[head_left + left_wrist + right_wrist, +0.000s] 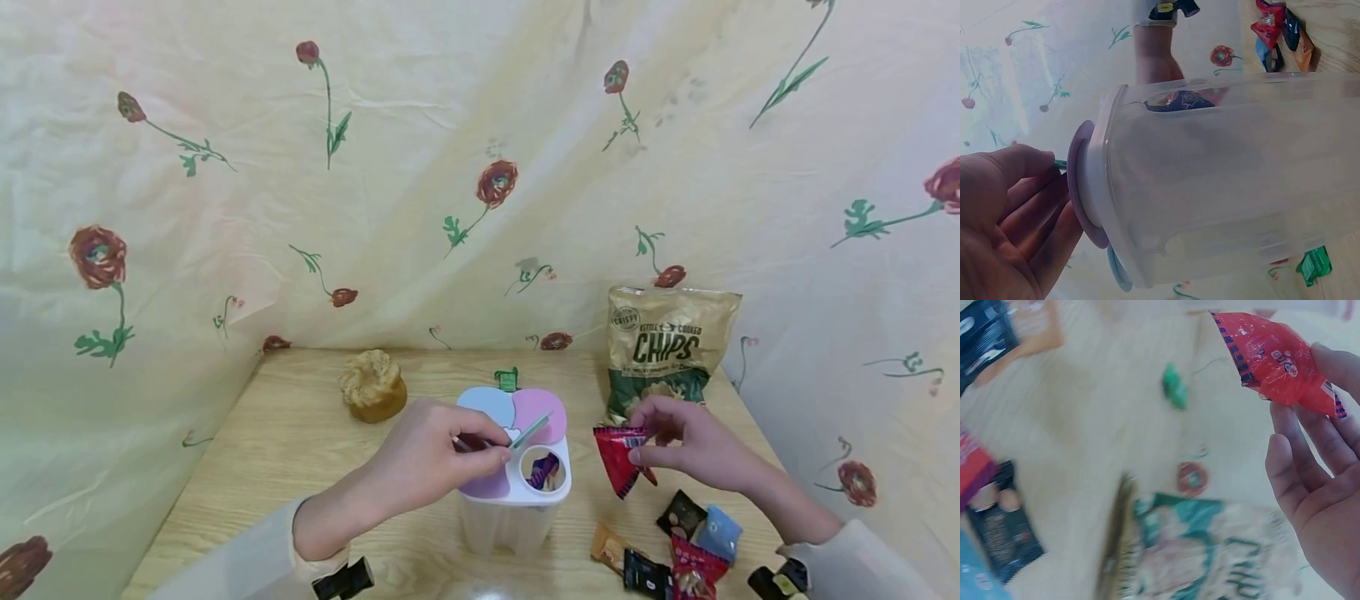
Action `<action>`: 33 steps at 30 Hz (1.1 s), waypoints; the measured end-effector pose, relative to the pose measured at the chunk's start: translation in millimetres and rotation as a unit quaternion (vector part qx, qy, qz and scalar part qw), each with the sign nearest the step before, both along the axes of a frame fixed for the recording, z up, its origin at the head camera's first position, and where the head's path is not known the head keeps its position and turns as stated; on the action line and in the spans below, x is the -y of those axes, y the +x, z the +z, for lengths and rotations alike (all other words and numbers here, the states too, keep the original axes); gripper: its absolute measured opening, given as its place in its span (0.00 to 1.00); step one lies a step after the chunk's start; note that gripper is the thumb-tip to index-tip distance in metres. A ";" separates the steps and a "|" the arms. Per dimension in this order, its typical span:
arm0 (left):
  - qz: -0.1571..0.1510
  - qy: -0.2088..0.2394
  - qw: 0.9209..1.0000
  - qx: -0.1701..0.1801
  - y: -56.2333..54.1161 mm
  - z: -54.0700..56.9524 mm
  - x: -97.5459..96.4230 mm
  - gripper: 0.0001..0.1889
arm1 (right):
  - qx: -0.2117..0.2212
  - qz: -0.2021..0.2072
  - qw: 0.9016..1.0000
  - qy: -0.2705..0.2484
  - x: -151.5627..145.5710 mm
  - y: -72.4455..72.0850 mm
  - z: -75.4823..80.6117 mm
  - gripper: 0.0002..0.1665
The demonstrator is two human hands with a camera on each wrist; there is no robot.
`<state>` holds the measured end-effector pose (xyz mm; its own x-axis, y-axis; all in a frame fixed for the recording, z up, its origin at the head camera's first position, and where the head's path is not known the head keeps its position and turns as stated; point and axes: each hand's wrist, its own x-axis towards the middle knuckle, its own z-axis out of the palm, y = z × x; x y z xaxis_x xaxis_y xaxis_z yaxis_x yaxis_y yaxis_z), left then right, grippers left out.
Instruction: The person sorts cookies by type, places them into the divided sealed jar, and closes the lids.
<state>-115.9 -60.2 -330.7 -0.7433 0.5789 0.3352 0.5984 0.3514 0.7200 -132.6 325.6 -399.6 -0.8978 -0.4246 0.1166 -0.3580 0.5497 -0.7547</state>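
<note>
My left hand (442, 450) pinches a thin pale green lid (531, 429), seen nearly edge-on, over a clear plastic container (502, 529) with a white top. Blue (486, 403), pink (542, 408) and purple lids (1079, 187) cover three compartments. The fourth has an uncovered round opening, and a purple-and-dark packet (544, 473) shows inside. Right of the container, my right hand (690, 442) holds a red triangular snack packet (618, 458) between thumb and fingers, raised over the table. Both views of this packet show it sealed along its dark striped edges (1232, 350).
Loose packets lie at the front right: black (681, 515), blue (720, 533), red (696, 567) and orange (609, 546). A chips bag (667, 350) stands behind my right hand. A brown bun-shaped thing (372, 387) sits back left, and a small green packet (507, 380) lies behind the container.
</note>
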 end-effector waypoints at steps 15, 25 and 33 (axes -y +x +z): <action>0.001 0.000 1.000 0.012 -1.3 -0.8 1.8 0.03 | -0.092 0.022 0.994 -0.048 31.2 19.3 58.6 0.23; -0.001 0.003 1.000 0.016 -2.1 -1.5 2.1 0.03 | -0.135 0.052 0.987 -0.077 53.5 25.0 77.0 0.25; 0.004 0.007 1.000 0.020 -3.0 -1.9 1.7 0.03 | -0.131 0.117 0.977 -0.125 72.6 24.5 81.5 0.25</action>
